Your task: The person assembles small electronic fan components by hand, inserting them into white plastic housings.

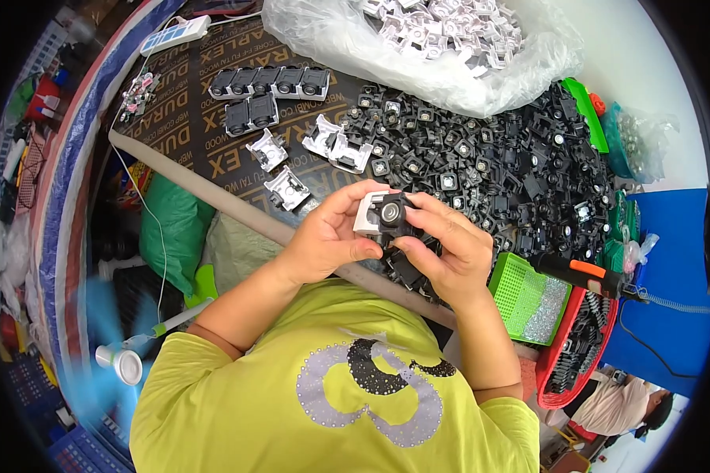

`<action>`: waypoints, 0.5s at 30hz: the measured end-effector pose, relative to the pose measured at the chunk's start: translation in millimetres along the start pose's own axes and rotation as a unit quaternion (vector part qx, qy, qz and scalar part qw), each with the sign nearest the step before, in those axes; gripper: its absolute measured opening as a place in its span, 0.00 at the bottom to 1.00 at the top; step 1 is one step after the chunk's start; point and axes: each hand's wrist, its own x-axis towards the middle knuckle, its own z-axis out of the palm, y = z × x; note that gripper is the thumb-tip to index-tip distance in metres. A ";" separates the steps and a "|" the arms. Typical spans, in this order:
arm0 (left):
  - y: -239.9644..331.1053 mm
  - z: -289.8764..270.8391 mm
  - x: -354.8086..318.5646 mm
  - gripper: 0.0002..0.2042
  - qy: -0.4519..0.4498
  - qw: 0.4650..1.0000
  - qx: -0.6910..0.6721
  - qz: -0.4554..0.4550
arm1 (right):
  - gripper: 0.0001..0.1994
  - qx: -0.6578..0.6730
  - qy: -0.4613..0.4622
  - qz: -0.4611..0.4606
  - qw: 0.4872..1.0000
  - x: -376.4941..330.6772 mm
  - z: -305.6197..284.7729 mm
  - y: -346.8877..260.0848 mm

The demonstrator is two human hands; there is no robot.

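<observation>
The left hand and right hand wrap the small black-and-white part — only its round front and white edge show, the rest is under the fingers. Below the right hand, the near edge of the black parts heap is covered. The fan is a blue blur. The clear bag of white parts runs off the top edge — and the red tray is partly behind the green basket.

Clear plastic bag, table's far edge
</observation>
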 end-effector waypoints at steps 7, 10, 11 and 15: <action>-0.8 0.8 -0.5 0.38 -0.013 1.000 -0.002 0.016 | 0.20 0.032 0.029 0.015 0.999 -2.8 4.1 1.2; 4.2 8.3 0.5 0.44 0.028 0.999 -0.016 -0.019 | 0.20 -0.026 0.017 -0.009 0.999 -2.3 5.1 -1.0; 6.9 10.6 1.3 0.44 0.028 0.999 -0.016 -0.019 | 0.20 -0.046 0.020 -0.011 0.999 -2.0 6.7 -1.9; 10.9 12.5 2.9 0.41 0.001 1.000 0.009 -0.010 | 0.23 -0.067 0.033 0.037 0.997 0.0 11.5 -5.3</action>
